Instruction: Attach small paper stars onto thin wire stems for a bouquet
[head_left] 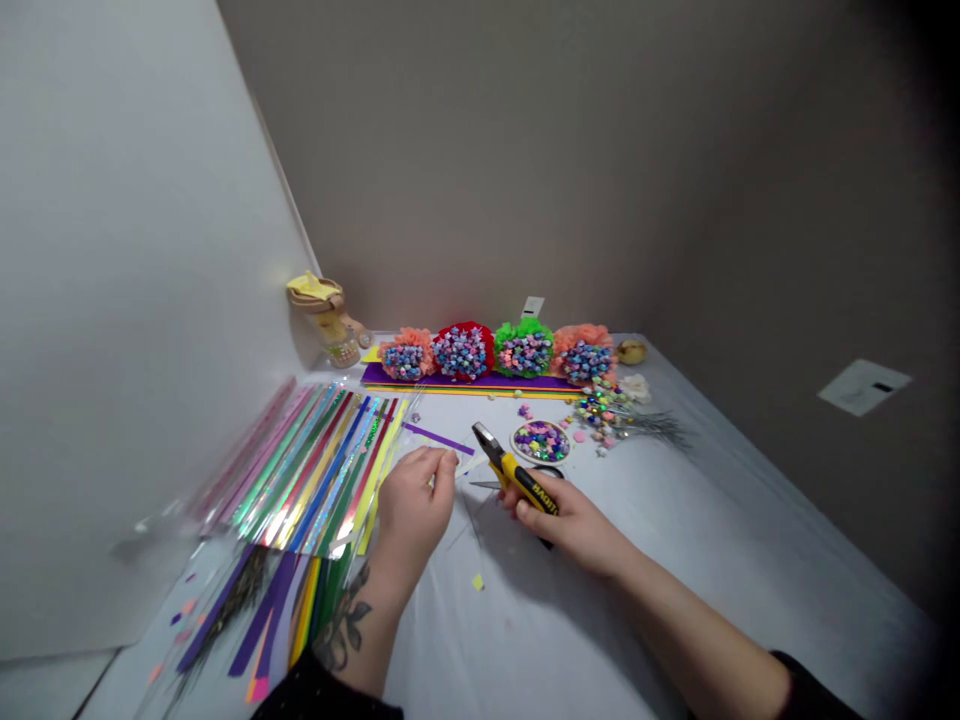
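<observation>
Yellow-handled scissors (524,482) are gripped in the right hand (562,522), blades directed toward the left hand (412,505), shown pinched closed, any held item indiscernible

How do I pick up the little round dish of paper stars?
Pinch the round dish by its rim with your fingers, coming from the right side. The rim is bare, the paper stars fill the middle, and the yellow-handled tool lies close on the left.

The paper strips (322,470) look glossy and holographic. The yellow handle (529,483) is smooth plastic, its tip (484,443) bare metal.
</observation>
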